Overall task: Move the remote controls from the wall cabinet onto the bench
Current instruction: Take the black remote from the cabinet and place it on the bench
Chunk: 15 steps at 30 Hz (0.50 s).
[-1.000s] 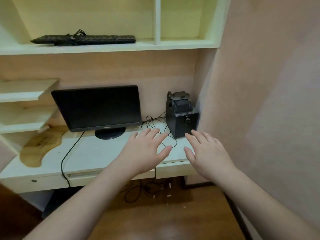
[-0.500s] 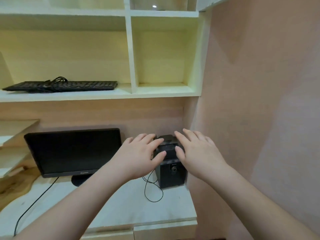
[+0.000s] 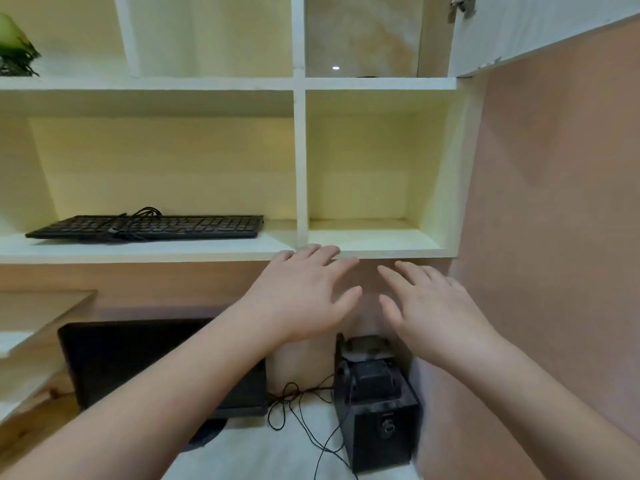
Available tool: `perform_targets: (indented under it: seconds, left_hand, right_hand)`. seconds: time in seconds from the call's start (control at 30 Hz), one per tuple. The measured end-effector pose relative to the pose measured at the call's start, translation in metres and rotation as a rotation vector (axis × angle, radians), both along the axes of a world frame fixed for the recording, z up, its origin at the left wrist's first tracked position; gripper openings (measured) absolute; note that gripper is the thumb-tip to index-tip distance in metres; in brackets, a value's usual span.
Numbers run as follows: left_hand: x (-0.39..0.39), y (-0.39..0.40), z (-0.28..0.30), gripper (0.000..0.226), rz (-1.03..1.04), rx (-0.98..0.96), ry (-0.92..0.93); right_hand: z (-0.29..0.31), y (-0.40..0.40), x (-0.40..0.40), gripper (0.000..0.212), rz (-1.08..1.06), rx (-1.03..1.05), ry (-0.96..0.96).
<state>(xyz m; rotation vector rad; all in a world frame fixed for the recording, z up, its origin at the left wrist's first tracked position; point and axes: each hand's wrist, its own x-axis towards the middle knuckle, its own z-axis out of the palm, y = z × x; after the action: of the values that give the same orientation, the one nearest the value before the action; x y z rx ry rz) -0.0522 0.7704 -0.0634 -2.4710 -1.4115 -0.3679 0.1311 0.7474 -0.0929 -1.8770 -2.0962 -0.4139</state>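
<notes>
1. Reaching forward, your left hand (image 3: 304, 292) was held palm down with its fingers (image 3: 322, 252) spread and straight, holding nothing; the fingertips overlapped the front edge of the wall cabinet (image 3: 298, 168) at its lower shelf.
2. Your right hand (image 3: 433, 306) was just beside it, also palm down, fingers straight and apart, holding nothing, and sat lower than that shelf edge.
3. You had no remote control visible anywhere; a small dark shape lay at the back of the upper right compartment, too little of it showing to tell what it was.
4. The compartment right above your hands looked bare, and a black keyboard (image 3: 145, 226) with its cable coiled on top lay in the wide compartment to the left.
5. Below your arms, the white worktop (image 3: 263, 455) carried a dark monitor (image 3: 114, 358), a black speaker box (image 3: 377, 410) and a loose thin cable (image 3: 294, 400).
6. A green plant (image 3: 15, 46) stood on the shelf at upper left.
</notes>
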Motion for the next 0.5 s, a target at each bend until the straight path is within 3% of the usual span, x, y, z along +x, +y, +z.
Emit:
perform_targets:
  seconds: [0.27,0.5]
  left_hand:
    - [-0.036,0.047,0.046,0.055,-0.098,0.107,-0.053]
    - [-0.041,0.067,0.102,0.053,-0.207,0.166,-0.188]
  right_hand:
    - [0.05,0.029,-0.045,0.051,-0.059,0.164,-0.053]
    - [0.116,0.036,-0.034,0.054,-0.119,0.29,-0.112]
